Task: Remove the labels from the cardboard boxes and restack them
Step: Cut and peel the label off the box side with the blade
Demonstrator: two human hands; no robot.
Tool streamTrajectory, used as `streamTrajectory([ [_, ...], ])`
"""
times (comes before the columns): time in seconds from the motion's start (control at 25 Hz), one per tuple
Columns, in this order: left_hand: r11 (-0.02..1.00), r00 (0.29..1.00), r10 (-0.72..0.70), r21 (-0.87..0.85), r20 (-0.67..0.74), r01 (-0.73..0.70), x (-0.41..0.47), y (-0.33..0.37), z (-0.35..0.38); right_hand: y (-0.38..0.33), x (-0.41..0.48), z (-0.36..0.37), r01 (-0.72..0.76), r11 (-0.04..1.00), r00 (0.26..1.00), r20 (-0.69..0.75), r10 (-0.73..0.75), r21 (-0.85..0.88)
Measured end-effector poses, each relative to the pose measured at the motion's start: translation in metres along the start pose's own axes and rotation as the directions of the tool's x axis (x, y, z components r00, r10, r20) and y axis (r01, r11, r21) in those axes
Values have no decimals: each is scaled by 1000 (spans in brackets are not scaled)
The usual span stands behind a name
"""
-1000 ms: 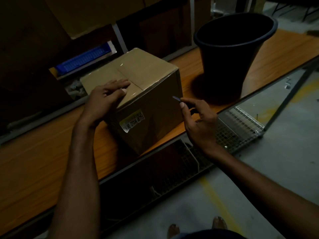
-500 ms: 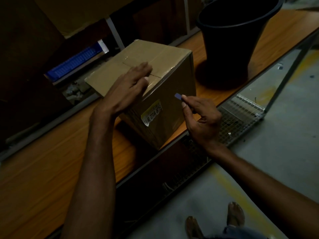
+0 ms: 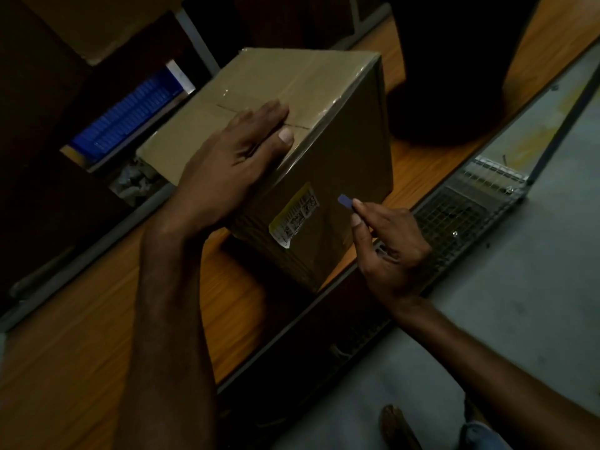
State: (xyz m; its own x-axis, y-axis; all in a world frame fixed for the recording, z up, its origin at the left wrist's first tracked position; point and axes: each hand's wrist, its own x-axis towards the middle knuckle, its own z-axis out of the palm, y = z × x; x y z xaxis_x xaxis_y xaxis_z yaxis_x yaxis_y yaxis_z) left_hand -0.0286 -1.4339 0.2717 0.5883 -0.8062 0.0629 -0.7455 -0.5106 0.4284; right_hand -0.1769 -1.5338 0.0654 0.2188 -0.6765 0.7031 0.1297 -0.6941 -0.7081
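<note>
A taped brown cardboard box (image 3: 344, 151) stands on the wooden table (image 3: 81, 345). On its near side face is a yellow-and-white barcode label (image 3: 293, 216), its lower corner curling off. My left hand (image 3: 233, 164) lies flat on the box's top near the front edge, fingers straight. My right hand (image 3: 389, 251) pinches a small blue scraper (image 3: 344, 201) between thumb and forefinger. Its tip is against the box's side face, a little to the right of the label.
A black bucket (image 3: 454, 76) stands on the table behind the box to the right. A blue-faced item (image 3: 130, 115) and crumpled paper (image 3: 133, 183) lie on the dim shelf at left. A wire mesh rack (image 3: 454, 219) sits below the table's edge, beside grey floor.
The view has closed in on the box. My left hand slid further over the top. My right hand brought the blue scraper from the box's right edge in towards the label.
</note>
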Motion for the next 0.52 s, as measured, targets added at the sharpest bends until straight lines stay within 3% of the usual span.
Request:
streamTrajectory([
  [0.24, 996, 1000, 9, -94, -14, -10, 2, -6, 2, -4, -13, 13, -91, 994, 994, 73, 87, 52],
  [0.32, 993, 1000, 0, -122, -16, -2, 3, -7, 2, -13, -11, 10, -231, 969, 967, 130, 219, 91],
  [0.36, 991, 1000, -5, -135, -16, 3, 3, -7, 2, -19, -8, 6, -393, 905, 915, 166, 367, 161],
  [0.4, 989, 1000, -9, -145, -16, 6, 3, -7, 1, -24, -3, 0, -588, 762, 809, 223, 544, 271],
  [0.44, 988, 1000, -12, -152, -15, 10, 4, -7, 1, -28, 4, -8, -743, 539, 660, 304, 687, 397],
  [0.52, 987, 1000, -19, -161, -18, 16, 4, -6, 1, -35, 17, -24, -836, 46, 375, 507, 776, 547],
])
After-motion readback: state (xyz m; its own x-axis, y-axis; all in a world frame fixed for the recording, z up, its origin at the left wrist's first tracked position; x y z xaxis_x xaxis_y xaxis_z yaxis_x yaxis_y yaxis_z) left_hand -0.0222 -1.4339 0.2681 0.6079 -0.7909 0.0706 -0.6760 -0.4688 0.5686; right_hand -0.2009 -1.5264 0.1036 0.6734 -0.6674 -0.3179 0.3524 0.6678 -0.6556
